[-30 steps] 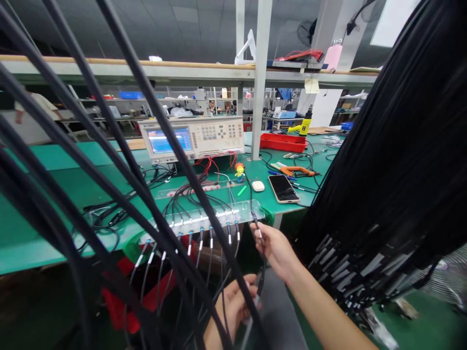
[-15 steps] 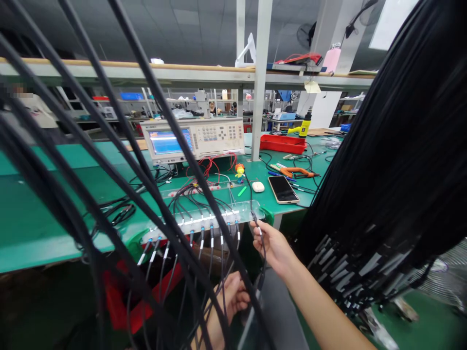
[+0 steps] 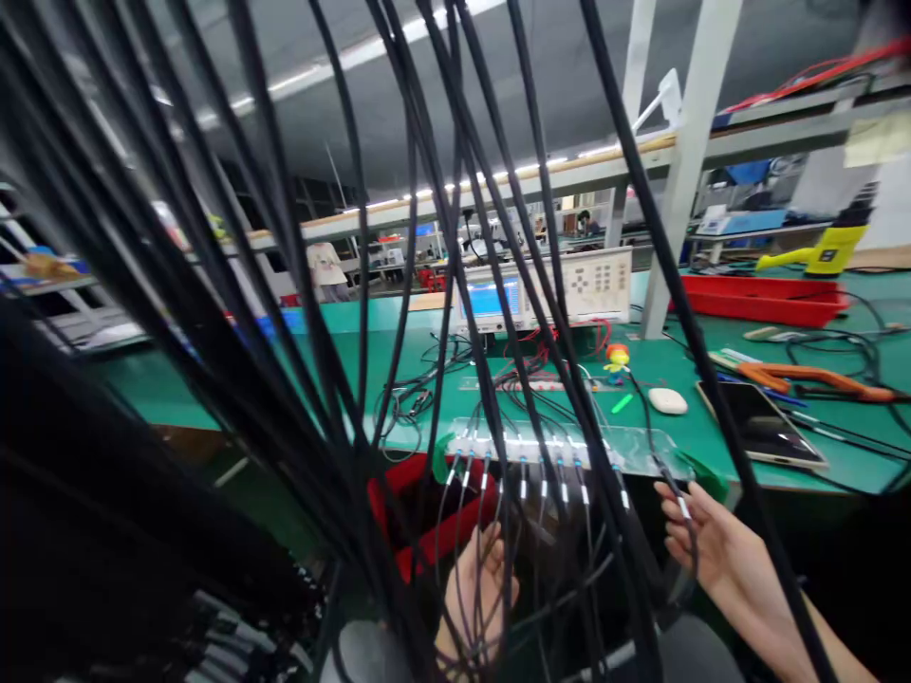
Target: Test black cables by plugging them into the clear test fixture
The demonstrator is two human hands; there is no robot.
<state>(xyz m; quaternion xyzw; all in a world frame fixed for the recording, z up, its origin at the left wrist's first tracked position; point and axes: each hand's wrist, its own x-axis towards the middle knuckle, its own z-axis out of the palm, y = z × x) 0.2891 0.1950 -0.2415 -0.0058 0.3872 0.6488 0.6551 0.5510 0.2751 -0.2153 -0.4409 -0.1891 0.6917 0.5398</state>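
Note:
My right hand [image 3: 712, 545] pinches a black cable [image 3: 684, 507] with a white label, just below its joint with another black lead at the right end of a clear plastic strip fixture [image 3: 644, 446]. Along that fixture's front, several labelled cables [image 3: 585, 498] hang from blue-tipped connectors. My left hand [image 3: 475, 593] is below the fixture, palm up with fingers curled, behind thin hanging cables. Whether it grips one of them is hard to see. Thick black cables [image 3: 455, 266] cross close in front of the camera.
A bench-top meter [image 3: 594, 285] with a blue screen stands on the green table [image 3: 399, 346]. To the right are a phone [image 3: 765, 427], orange-handled pliers [image 3: 818, 379], a white case [image 3: 667, 401] and a red tray [image 3: 761, 302]. A red bin [image 3: 441, 550] sits below the table edge.
The view has swung left, so the bench appears farther right and more cables cross it. My right hand stays on its cable at the fixture's end; my left hand has shifted left along the fixture.

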